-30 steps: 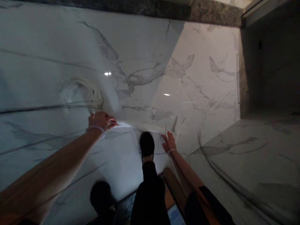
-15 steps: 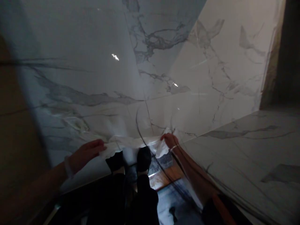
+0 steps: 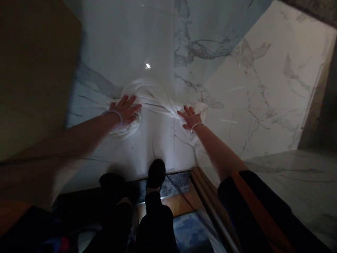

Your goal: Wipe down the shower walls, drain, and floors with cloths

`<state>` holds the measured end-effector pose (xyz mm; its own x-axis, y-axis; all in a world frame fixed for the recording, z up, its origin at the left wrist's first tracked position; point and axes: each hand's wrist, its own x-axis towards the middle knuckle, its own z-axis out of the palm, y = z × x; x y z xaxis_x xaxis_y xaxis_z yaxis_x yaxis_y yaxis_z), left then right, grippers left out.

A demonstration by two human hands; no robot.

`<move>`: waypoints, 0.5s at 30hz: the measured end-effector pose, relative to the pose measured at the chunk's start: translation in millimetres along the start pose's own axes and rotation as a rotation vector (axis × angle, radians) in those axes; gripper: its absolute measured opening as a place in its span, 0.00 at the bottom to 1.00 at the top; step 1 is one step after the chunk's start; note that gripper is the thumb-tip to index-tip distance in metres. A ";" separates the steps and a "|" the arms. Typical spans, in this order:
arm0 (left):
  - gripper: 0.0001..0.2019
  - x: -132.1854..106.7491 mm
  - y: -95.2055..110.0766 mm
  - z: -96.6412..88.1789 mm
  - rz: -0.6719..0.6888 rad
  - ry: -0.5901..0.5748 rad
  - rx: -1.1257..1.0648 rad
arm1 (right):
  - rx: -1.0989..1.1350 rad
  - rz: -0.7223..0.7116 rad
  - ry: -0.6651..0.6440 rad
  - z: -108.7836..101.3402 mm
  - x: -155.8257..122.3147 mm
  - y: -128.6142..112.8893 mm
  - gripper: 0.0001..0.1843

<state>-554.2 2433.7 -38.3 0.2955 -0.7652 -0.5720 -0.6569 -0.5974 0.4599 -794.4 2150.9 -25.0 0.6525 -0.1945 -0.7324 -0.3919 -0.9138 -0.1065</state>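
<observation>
A crumpled white cloth [image 3: 155, 100] lies bunched and twisted on a polished white marble panel [image 3: 158, 147] with grey veins. My left hand [image 3: 125, 109] presses flat on the cloth's left bunch, fingers spread. My right hand [image 3: 190, 117] rests on its right end, also flat with fingers apart. A twisted band of cloth runs between the two hands. Each wrist wears a thin pale band. The cloth under my palms is hidden.
My black shoes [image 3: 156, 174] show below the hands, above a dark stone strip [image 3: 176, 184] and a wooden strip [image 3: 179, 205]. A veined marble panel [image 3: 263, 88] rises at the right, meeting a lower marble surface [image 3: 289, 165]. A dark brown area [image 3: 34, 70] fills the left.
The cloth has gone from a stretched strip pinched between my fingers to a twisted bunch. My hands have spread flat on it, further up the marble. The view has turned, bringing the brown area further in.
</observation>
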 end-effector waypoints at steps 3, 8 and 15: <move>0.24 -39.7 -3.7 35.8 0.145 0.001 0.081 | -0.095 -0.100 -0.013 31.5 -47.5 17.5 0.47; 0.25 -138.3 6.8 121.1 0.155 -0.012 0.120 | -0.043 0.011 -0.018 112.6 -125.0 -10.7 0.43; 0.24 -253.1 59.6 237.0 -0.162 0.049 -0.550 | 0.121 0.308 0.000 228.1 -219.2 -112.9 0.36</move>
<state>-832.6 2648.6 -27.1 0.4028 -0.6555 -0.6387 -0.1468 -0.7351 0.6618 -1041.2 2378.0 -5.8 0.4912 -0.4549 -0.7428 -0.6452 -0.7629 0.0405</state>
